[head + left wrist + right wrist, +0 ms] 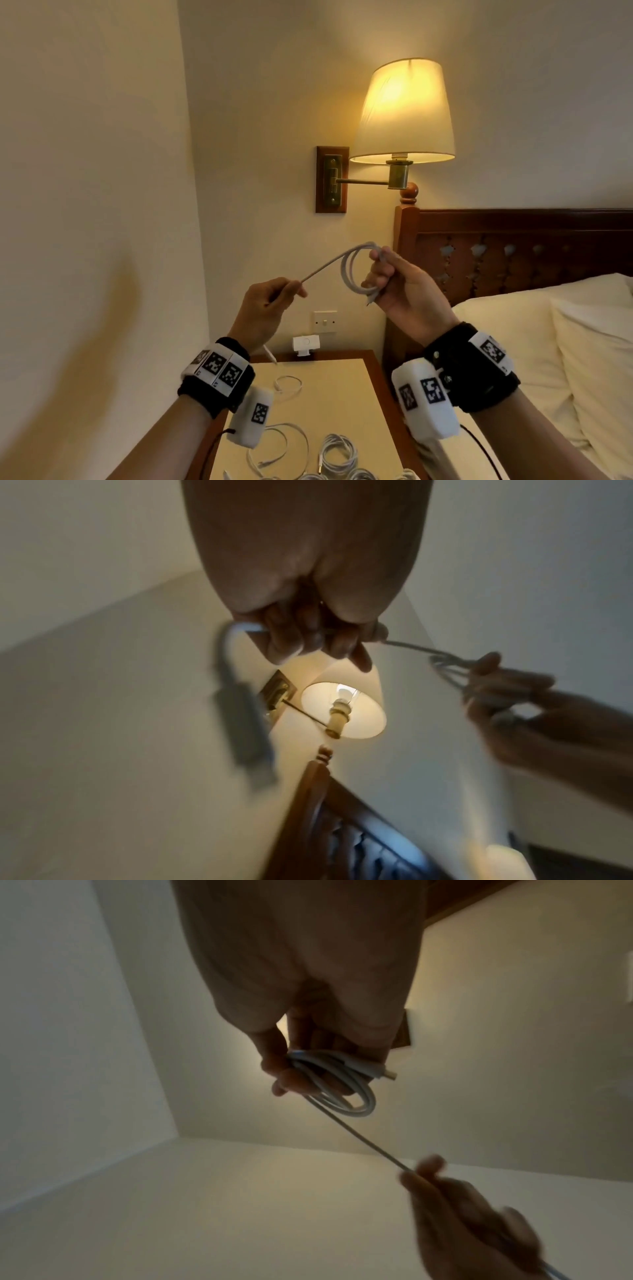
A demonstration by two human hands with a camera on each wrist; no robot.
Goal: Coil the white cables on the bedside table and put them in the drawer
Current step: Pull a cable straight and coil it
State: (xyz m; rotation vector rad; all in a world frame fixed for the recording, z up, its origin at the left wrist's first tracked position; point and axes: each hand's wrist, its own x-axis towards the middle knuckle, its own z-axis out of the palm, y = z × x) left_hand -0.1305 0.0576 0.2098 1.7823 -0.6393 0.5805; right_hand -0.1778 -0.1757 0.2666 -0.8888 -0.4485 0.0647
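Both hands are raised above the bedside table (346,411). My right hand (394,281) grips a small coil of white cable (351,270), with a plug end (388,1073) sticking out of the loops (346,1096). A straight stretch of the same cable (322,269) runs left to my left hand (274,298), which pinches it between thumb and fingers. The free tail with its plug (270,356) hangs below the left wrist; in the left wrist view it (240,710) is blurred. Several white cables (337,455) lie on the table, loose and coiled. No drawer is in view.
A lit wall lamp (404,113) hangs above the hands. The wooden headboard (513,253) and a bed with pillows (565,359) stand to the right. A wall switch (324,321) and a white plug-in device (306,344) sit low on the back wall. A plain wall closes the left.
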